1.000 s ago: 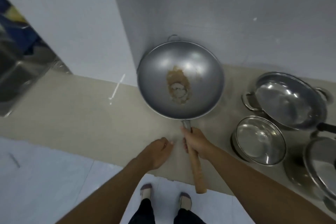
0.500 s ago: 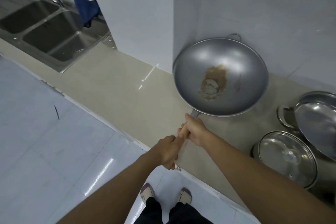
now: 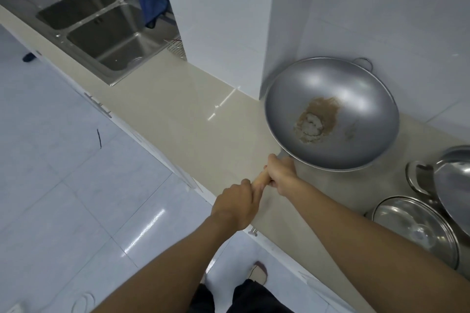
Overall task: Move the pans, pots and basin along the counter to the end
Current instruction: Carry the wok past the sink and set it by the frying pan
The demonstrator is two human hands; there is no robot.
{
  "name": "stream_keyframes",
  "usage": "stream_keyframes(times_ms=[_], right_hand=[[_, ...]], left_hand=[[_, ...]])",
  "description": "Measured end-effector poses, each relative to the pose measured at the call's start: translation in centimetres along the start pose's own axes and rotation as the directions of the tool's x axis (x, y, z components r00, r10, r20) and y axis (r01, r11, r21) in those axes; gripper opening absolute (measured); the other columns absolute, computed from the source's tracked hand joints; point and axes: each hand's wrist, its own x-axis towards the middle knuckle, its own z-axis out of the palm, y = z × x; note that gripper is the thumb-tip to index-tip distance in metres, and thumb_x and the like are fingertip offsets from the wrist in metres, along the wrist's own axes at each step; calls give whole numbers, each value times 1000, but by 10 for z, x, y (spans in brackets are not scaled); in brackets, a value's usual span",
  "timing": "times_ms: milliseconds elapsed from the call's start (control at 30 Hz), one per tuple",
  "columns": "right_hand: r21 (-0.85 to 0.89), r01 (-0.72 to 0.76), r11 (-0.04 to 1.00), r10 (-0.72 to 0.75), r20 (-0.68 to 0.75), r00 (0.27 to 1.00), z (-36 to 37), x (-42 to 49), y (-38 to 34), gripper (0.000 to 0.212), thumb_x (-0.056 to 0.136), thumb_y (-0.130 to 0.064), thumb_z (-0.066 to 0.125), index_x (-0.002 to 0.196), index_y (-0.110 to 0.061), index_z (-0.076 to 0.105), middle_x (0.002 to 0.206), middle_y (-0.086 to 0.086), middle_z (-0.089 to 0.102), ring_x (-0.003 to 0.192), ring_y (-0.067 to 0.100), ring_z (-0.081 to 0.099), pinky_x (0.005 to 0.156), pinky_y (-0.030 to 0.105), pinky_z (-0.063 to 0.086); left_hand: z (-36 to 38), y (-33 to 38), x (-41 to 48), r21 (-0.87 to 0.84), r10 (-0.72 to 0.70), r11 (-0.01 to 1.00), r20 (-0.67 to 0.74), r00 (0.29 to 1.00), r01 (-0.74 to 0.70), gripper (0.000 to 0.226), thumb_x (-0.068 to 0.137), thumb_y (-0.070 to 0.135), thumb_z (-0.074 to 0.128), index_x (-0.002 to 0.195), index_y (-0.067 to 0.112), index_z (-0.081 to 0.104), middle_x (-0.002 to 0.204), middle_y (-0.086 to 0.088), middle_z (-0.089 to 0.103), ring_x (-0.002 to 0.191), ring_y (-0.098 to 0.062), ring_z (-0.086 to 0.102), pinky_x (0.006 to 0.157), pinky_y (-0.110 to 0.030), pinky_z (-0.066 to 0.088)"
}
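A large grey wok (image 3: 356,99) with a brown stain in its bottom is over the beige counter (image 3: 183,114), close to the white wall corner. Its wooden handle (image 3: 259,181) points toward me. My right hand (image 3: 281,176) grips the handle near the bowl. My left hand (image 3: 235,204) grips the handle's lower end. At the right edge sit a steel pot with side handles (image 3: 422,178) and a smaller pot under a glass lid (image 3: 417,231).
A double steel sink (image 3: 101,25) with a tap lies at the far left end of the counter. A white pillar (image 3: 223,20) juts out between sink and wok. Blue cloth hangs behind it. White tiled floor and my feet are below.
My left hand has closed on the handle's lower end, joining the right. The wok sits tilted now, and my view has swung left, bringing the sink in.
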Motion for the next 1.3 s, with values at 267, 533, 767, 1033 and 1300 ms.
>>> stream_keyframes(times_ms=[267, 533, 767, 1033, 1300], right_hand=[[10, 85, 996, -84, -43, 996, 21, -44, 18, 10, 93, -12, 43, 86, -16, 49, 83, 7, 60, 71, 16, 62, 47, 28, 48], [-84, 161, 983, -167, -69, 983, 75, -123, 45, 25, 91, -13, 45, 115, -8, 50, 97, 15, 60, 75, 25, 58, 57, 33, 51], [-180, 234, 955, -245, -41, 969, 166, -200, 73, 33, 92, -19, 47, 118, 2, 53, 99, 19, 68, 84, 33, 71, 78, 46, 60], [-293, 339, 894, -305, 155, 939, 289, -263, 63, 30, 93, -22, 48, 112, 0, 54, 99, 21, 70, 88, 35, 71, 77, 44, 58], [-398, 487, 778, -352, 365, 862, 414, -269, 14, 14, 90, -18, 46, 87, -6, 51, 74, 13, 54, 63, 26, 53, 57, 33, 40]], left_hand=[[-10, -33, -33, 13, 55, 998, 22, 998, -55, 55, 100, 59, 17, 92, 14, 48, 85, -6, 62, 74, -27, 60, 65, -39, 48], [-22, -104, -99, -118, 123, 986, 3, 992, -122, 55, 101, 58, 21, 92, 12, 49, 83, -7, 62, 72, -24, 59, 68, -40, 52], [-39, -190, -171, -305, 114, 946, -10, 993, -111, 44, 102, 55, 18, 94, 19, 43, 79, 0, 57, 65, -15, 53, 62, -33, 46], [-82, -294, -214, -408, -85, 912, -76, 993, 47, 64, 94, 72, 12, 102, 19, 48, 80, -5, 63, 61, -23, 64, 57, -43, 59], [-141, -377, -191, -454, -254, 880, -196, 947, 142, 60, 98, 63, 13, 101, 16, 50, 81, -5, 63, 63, -23, 64, 58, -43, 61]])
